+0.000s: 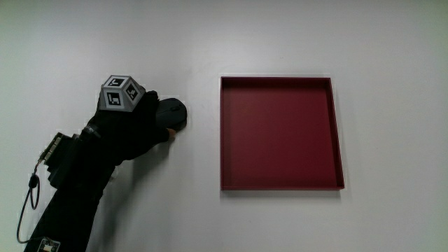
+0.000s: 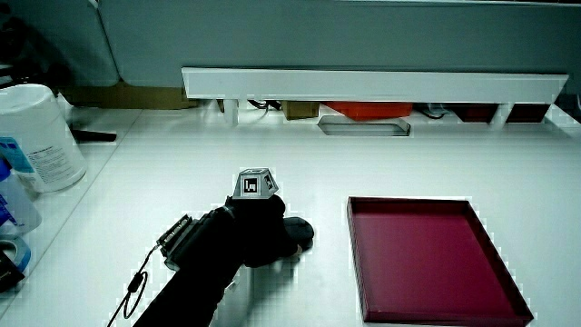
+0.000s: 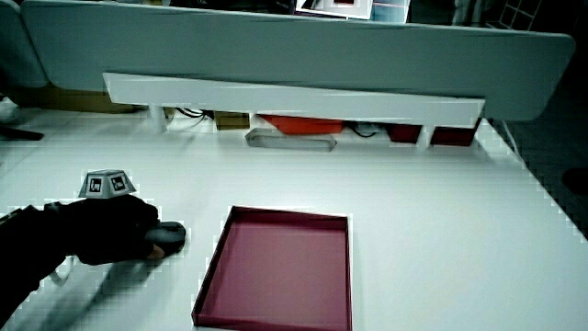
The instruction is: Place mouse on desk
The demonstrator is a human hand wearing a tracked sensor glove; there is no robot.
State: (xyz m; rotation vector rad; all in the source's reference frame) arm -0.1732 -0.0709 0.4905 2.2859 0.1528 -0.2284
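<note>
A dark grey mouse (image 1: 175, 113) lies on the white desk beside the dark red tray (image 1: 280, 81), a short gap apart from the tray's rim. The gloved hand (image 1: 136, 126), with its patterned cube on the back, rests over the end of the mouse nearer the forearm. Its fingers curl around the mouse's body and the thumb presses the side nearer the person. In both side views the mouse (image 2: 298, 232) (image 3: 168, 236) pokes out from under the hand (image 2: 254, 227) (image 3: 110, 225) and sits flat on the desk. The tray (image 2: 408, 202) (image 3: 289, 213) holds nothing.
A low white shelf (image 2: 372, 84) (image 3: 294, 97) runs along the partition, with an orange object (image 2: 363, 111) beneath it. A white tub (image 2: 36, 136) stands at the table's edge. A thin cable loop (image 1: 26, 206) hangs from the forearm.
</note>
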